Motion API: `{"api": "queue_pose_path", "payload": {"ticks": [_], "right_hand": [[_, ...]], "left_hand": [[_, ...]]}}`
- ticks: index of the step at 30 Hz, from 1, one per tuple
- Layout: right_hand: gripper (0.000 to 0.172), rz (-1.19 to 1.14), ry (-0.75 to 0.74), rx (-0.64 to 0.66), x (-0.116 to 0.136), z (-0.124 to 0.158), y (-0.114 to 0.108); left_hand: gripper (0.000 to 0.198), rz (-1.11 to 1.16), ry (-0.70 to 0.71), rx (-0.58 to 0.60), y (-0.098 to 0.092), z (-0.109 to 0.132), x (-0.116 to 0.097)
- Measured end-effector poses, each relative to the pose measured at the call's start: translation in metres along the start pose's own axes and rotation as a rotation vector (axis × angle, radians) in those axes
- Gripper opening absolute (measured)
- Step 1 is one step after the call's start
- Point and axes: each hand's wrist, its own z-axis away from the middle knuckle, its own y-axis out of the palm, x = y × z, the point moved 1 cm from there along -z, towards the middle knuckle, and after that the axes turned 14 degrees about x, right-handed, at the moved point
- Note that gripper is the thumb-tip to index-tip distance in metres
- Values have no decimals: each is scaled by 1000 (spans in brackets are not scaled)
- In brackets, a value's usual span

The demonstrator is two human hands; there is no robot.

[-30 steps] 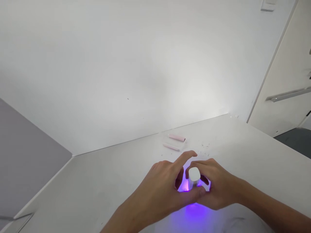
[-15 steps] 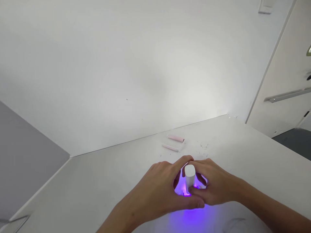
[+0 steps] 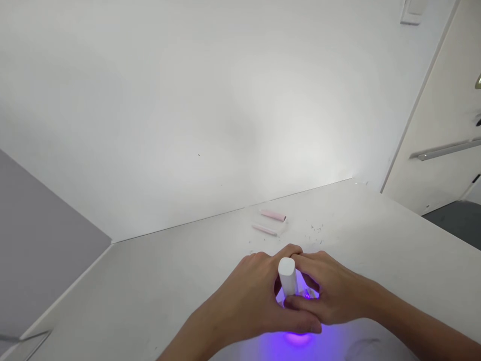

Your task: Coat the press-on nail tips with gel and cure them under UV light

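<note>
A white stick-shaped lamp (image 3: 287, 276) stands roughly upright between my hands and casts violet light on the white table (image 3: 169, 281). My right hand (image 3: 330, 291) grips it, thumb across its near side and fingers curled behind. Around the left and near sides curves my left hand (image 3: 259, 296), its thumb stretched below the right thumb and its fingers meeting the right fingers behind the lamp. Whether the left hand holds anything is hidden. A small shiny piece (image 3: 307, 294) shows in the violet glow between the fingers.
Farther back lie a thick pink tube (image 3: 273, 215) and a thin pink stick (image 3: 264, 230), with dark crumbs beside them. A white wall (image 3: 188, 100) rises behind the table. At the lower left is a metal frame (image 3: 37, 346); a door with a handle (image 3: 449, 149) is at the right.
The lamp has tilted and its top has shifted slightly left. Both hands have moved a little lower in view, and a violet glow now shows below my left thumb.
</note>
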Motion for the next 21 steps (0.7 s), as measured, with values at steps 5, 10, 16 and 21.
{"api": "queue_pose_path", "payload": {"ticks": [5,10,16,21], "right_hand": [[4,-28,-86,16,0,2,-1],[19,18,-114,-26,-3,3,-1],[31,42,-94,-46,-11,3,4],[31,45,-56,-19,-9,3,6]], "left_hand": [[19,31,66,-69,3,-6,16],[16,42,33,-41,3,-7,12],[16,66,2,-108,12,-13,12],[15,22,24,-171,15,-17,16]]}}
